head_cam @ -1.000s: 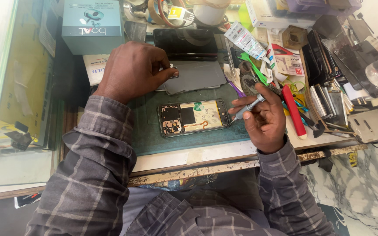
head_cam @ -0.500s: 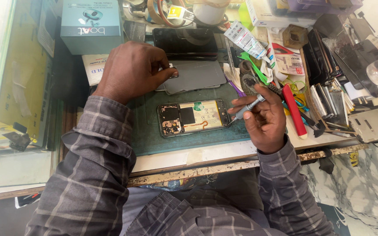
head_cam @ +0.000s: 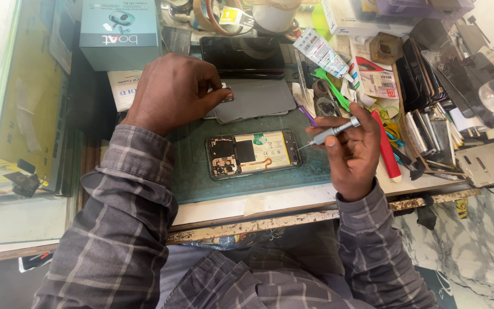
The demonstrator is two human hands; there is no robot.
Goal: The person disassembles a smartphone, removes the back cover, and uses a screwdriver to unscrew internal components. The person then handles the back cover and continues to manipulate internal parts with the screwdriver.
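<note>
An opened phone (head_cam: 253, 154) with its back removed lies face down on a dark green mat (head_cam: 201, 177), battery and circuit boards showing. My right hand (head_cam: 347, 149) grips a slim grey screwdriver (head_cam: 330, 133) whose tip hovers at the phone's right end. My left hand (head_cam: 172, 91) rests beyond the phone, its fingertips pinching something small at the edge of a grey back cover (head_cam: 255, 98); what it pinches is too small to make out.
A black phone (head_cam: 241, 56) lies behind the cover and a teal box (head_cam: 120, 31) at the far left. A white tube (head_cam: 321, 52), green pry tool (head_cam: 333, 88), red tool (head_cam: 385, 146) and stacked parts (head_cam: 430, 131) crowd the right. A glass case (head_cam: 24, 114) stands left.
Both hands stay almost where they were. The screwdriver tip has shifted very slightly at the phone's right end.
</note>
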